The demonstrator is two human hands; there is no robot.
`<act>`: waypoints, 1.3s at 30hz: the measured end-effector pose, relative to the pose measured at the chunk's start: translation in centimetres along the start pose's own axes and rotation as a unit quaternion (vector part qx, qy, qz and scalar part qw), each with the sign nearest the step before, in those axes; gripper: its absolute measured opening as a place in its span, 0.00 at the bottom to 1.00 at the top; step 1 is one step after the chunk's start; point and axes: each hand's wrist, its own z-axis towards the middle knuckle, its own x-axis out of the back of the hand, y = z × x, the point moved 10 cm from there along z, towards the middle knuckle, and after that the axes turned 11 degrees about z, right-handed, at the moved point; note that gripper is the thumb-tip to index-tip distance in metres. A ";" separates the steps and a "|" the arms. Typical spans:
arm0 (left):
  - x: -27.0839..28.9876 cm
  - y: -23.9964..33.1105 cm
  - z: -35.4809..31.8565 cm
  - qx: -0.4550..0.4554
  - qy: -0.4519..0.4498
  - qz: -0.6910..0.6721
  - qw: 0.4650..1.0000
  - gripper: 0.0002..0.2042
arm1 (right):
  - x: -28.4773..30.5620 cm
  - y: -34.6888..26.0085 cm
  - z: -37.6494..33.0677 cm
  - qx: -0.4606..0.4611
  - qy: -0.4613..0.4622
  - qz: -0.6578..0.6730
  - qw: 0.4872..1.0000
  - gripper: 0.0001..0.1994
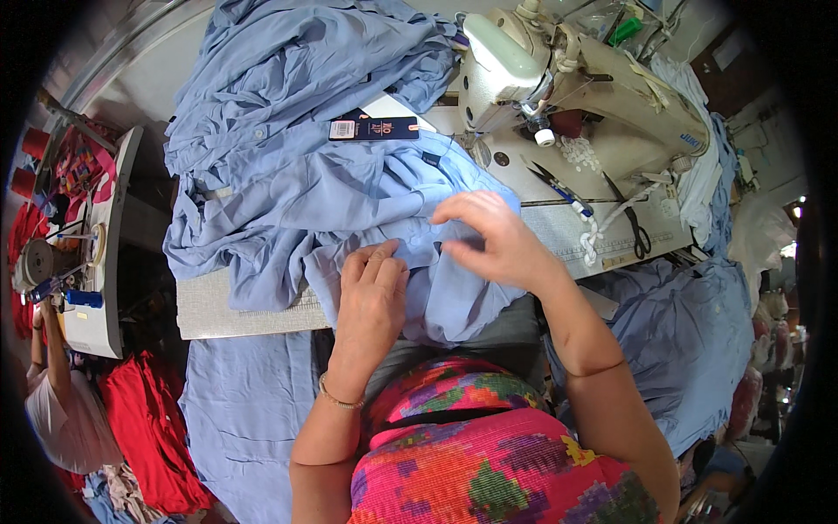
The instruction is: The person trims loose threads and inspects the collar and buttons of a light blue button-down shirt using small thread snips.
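Pressing flat on the crumpled light-blue woven garment, the left hand lay with fingers together and extended, apparently to pin the cloth against the grey bench so it would not slide. Just beside it, toward the cream industrial sewing machine, the right hand hovered with curled fingers, thumb and fingertips seemingly pinching a small fold of the same fabric, likely to align an edge. The garment spread from the bench's near edge away toward the machine, its bulk heaped to the machine's left, probably to keep weight off the working area. A dark navy cardboard tag lay on the fabric short of the machine. Black-handled scissors rested beneath the machine's arm, within easy reach.
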 end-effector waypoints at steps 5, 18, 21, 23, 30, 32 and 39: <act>0.0 0.2 0.0 -0.001 0.002 0.001 1.000 0.04 | -1.3 1.3 -1.4 -0.001 -0.055 -0.116 0.992 0.06; 0.0 0.2 0.0 -0.001 0.003 0.009 1.000 0.04 | -1.7 2.9 -0.2 0.004 -0.007 -0.151 0.988 0.04; -0.1 0.2 0.0 -0.001 0.002 0.011 1.000 0.04 | -2.8 3.0 0.1 0.022 -0.033 -0.212 0.976 0.03; -0.1 0.1 0.0 -0.001 0.003 0.004 1.000 0.04 | -2.6 3.4 -0.1 0.019 -0.021 -0.216 0.976 0.03; 0.0 0.2 -0.1 -0.008 0.006 0.001 1.000 0.05 | 6.9 6.0 -1.9 -0.117 0.155 -0.327 0.925 0.06; 0.0 0.3 -0.1 -0.010 0.007 0.003 1.000 0.05 | 7.9 7.1 -2.3 -0.178 0.115 -0.374 0.903 0.08; 0.0 -0.2 -0.1 0.006 0.017 0.004 1.000 0.04 | -1.3 1.3 -0.6 -0.019 -0.041 0.093 0.995 0.10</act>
